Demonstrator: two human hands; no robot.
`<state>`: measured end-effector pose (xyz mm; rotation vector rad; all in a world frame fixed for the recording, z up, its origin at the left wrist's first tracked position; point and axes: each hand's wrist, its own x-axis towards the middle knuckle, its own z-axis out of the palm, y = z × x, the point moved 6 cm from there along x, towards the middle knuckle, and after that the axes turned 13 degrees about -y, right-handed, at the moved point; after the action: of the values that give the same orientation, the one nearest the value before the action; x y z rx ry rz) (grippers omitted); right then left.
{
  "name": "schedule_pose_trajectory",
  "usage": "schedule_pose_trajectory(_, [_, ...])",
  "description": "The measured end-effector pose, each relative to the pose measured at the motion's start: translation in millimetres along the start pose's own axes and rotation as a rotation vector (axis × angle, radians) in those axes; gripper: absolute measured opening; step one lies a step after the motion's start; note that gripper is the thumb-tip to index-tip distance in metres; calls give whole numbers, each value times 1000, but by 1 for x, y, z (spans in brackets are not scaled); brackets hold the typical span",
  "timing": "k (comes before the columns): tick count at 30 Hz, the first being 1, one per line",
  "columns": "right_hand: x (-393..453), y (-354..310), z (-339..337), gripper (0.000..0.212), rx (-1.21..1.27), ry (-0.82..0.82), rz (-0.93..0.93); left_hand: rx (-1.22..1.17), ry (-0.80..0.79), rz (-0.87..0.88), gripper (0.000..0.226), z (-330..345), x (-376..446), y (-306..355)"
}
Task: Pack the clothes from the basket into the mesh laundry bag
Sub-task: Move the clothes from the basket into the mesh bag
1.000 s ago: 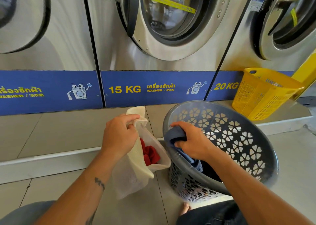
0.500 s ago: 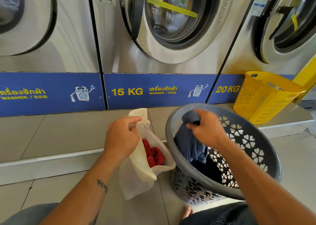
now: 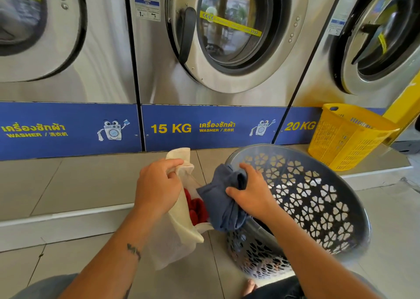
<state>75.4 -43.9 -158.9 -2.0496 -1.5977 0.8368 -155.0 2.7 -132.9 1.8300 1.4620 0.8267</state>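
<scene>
A grey round basket (image 3: 318, 198) with flower-shaped holes stands tilted on the floor at the right. My right hand (image 3: 252, 194) grips a bunched blue garment (image 3: 220, 203) over the basket's left rim, beside the mouth of the bag. The cream mesh laundry bag (image 3: 179, 235) hangs left of the basket. My left hand (image 3: 156, 185) pinches its upper edge and holds the mouth apart. A red garment (image 3: 197, 208) lies inside the bag. Something dark shows low in the basket behind my right forearm.
Three steel front-loading washers (image 3: 222, 44) line the back above a blue panel. A raised tiled step (image 3: 68, 185) runs in front of them. A yellow plastic basket (image 3: 347, 135) stands on that step at the right. My knees and a bare foot show at the bottom edge.
My right hand lifted the blue garment out of the basket and carried it left, over the rim, to the bag's mouth. My left hand kept its hold on the bag.
</scene>
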Motion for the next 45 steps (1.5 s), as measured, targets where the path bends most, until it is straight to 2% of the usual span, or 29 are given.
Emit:
schedule_pose_trajectory(3, [8,0,1,97,-281,-83,63,9,-5,-13,36,-3,-1,-4])
schedule_pose_trajectory(5, [13,5,8,101,-176,-253,122,-1,-5,-17,36,-3,-1,-4])
schedule_pose_trajectory(7, [13,6,18,80,-1,-335,67,-6,-12,-16,36,-3,-2,-3])
schedule_pose_trajectory(9, [13,6,20,47,-31,-252,-14,-10,-21,-7,37,-2,-2,-2])
schedule_pose_trajectory(12, [10,4,13,22,-103,-65,-68,-19,-27,-15,39,-4,-1,-3])
schedule_pose_trajectory(14, [5,-1,3,15,-127,24,-77,-14,-36,-34,39,-5,0,-3])
schedule_pose_trajectory(17, [-6,-13,-7,17,-98,115,-156,-20,-60,-44,38,-3,0,-2])
schedule_pose_trajectory(21, [-24,-39,-12,14,66,265,-327,-103,-74,-9,37,-6,2,9])
schedule_pose_trajectory(23, [-28,-47,1,14,146,270,-382,-114,-78,50,37,-9,1,19])
schedule_pose_trajectory(26, [-21,-43,35,17,194,206,-377,-116,-104,98,41,-11,-2,25])
schedule_pose_trajectory(28, [-14,-37,57,15,139,166,-400,-125,-134,107,41,-11,-5,27])
schedule_pose_trajectory(30, [-9,-37,75,25,5,107,-449,-163,-159,118,41,-9,-8,30])
schedule_pose_trajectory(32, [-4,-35,91,36,-250,40,-485,-191,-196,129,41,-7,-12,33])
schedule_pose_trajectory(34, [1,-33,100,25,-394,-140,-432,-159,-218,124,42,-3,-14,32])
schedule_pose_trajectory(36, [4,-28,99,15,-346,-403,-334,-110,-217,92,43,0,-14,26])
schedule_pose_trajectory(38, [0,-25,88,30,-335,-556,-272,-98,-190,56,43,-2,-13,20])
schedule_pose_trajectory(39, [-1,-24,77,38,-338,-561,-264,-99,-174,41,43,-3,-12,17])
schedule_pose_trajectory(40, [-1,-26,63,42,-290,-520,-275,-94,-166,25,43,-4,-10,15])
schedule_pose_trajectory(42, [0,-28,27,47,-140,-297,-304,-84,-163,10,44,-2,-8,13])
schedule_pose_trajectory(44, [5,-20,-12,50,-152,-39,-284,-85,-182,11,44,3,-8,15])
schedule_pose_trajectory(45, [10,-10,-23,56,-195,11,-231,-84,-196,17,45,6,-9,15])
